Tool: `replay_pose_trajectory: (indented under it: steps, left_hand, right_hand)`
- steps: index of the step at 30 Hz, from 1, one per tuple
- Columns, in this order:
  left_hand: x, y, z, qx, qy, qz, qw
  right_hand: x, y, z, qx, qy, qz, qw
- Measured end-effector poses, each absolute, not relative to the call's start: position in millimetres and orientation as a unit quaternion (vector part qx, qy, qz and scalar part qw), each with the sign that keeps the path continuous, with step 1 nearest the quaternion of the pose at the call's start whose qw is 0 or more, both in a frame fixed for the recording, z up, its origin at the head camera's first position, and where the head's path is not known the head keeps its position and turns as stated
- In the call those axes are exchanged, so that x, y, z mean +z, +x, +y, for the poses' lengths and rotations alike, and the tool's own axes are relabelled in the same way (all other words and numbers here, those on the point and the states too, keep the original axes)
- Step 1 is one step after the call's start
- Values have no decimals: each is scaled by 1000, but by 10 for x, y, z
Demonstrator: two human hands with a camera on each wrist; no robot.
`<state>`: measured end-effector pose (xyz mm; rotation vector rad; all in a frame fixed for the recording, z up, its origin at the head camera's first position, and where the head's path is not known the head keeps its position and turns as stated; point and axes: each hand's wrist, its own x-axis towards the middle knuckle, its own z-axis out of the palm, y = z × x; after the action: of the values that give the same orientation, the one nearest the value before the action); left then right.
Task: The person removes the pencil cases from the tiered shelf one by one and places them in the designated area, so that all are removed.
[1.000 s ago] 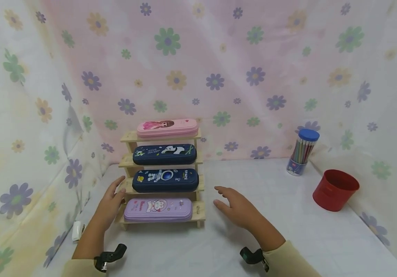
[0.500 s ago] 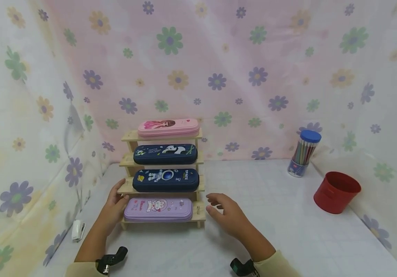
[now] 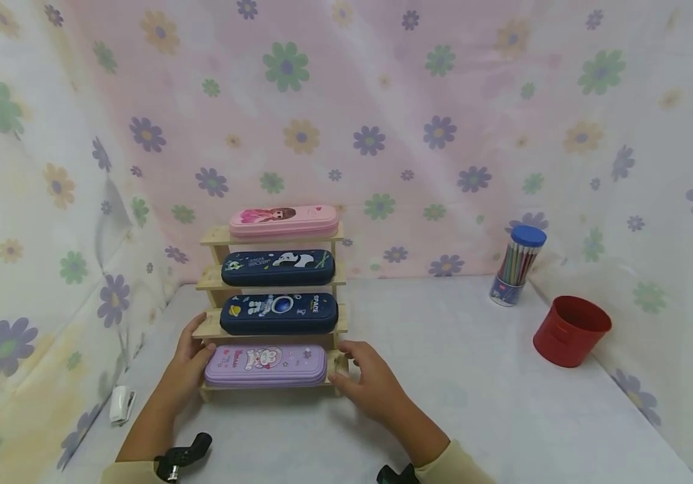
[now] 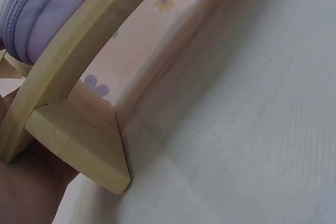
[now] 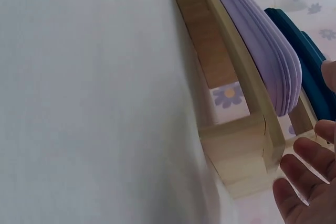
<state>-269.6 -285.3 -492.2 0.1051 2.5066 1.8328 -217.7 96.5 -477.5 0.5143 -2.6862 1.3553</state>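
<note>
A four-tier wooden rack (image 3: 216,235) bears one pencil case per step. From top to bottom lie a pink case (image 3: 286,222) with a girl print, a navy panda case (image 3: 279,267), a navy space case (image 3: 279,314) and a purple case (image 3: 265,366). My left hand (image 3: 183,376) grips the rack's left end, thumb beside the purple case and fingers reaching back along the side. The right hand (image 3: 376,390) is at the lowest step's right end; in the right wrist view its spread fingers (image 5: 299,174) lie right at the wood's edge.
A red bucket (image 3: 566,336) stands on the right of the white-covered table (image 3: 443,430). Behind it is a blue-lidded tub of pencils (image 3: 512,269). A small white stapler-like object (image 3: 121,405) lies at the left, near the flowered curtain (image 3: 346,101).
My right hand has moved left to the rack's right end. The left hand has come in against the left end and taken hold. The whole head view has shifted slightly.
</note>
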Motion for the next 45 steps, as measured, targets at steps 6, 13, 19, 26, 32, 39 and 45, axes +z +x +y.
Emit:
replay_pose_trajectory:
  steps: [6, 13, 19, 26, 32, 39, 45]
  left_hand:
    - [-4921, -2723, -2812, 608, 37, 793, 22]
    - [-4994, -2719, -2830, 604, 25, 796, 25]
    - [-5034, -2708, -2869, 606, 38, 794, 19]
    - [-5018, -2695, -2861, 593, 44, 804, 9]
    - [-5003, -2687, -2858, 593, 38, 804, 12]
    - [-4961, -2726, -2864, 586, 24, 810, 11]
    - [-4943, -2711, -2868, 584, 23, 811, 9]
  right_hand:
    - [-4741, -2177, 893, 430, 161, -887, 53]
    - [-4769, -2198, 793, 439, 160, -884, 39]
    - [-4745, -2208, 697, 432, 153, -889, 21]
    - [-4723, -2215, 606, 425, 141, -894, 10]
    - [-4739, -2235, 533, 407, 152, -901, 11]
    - [-4728, -2282, 481, 407, 154, -900, 12]
    - [-4747, -2275, 435, 393, 156, -906, 21]
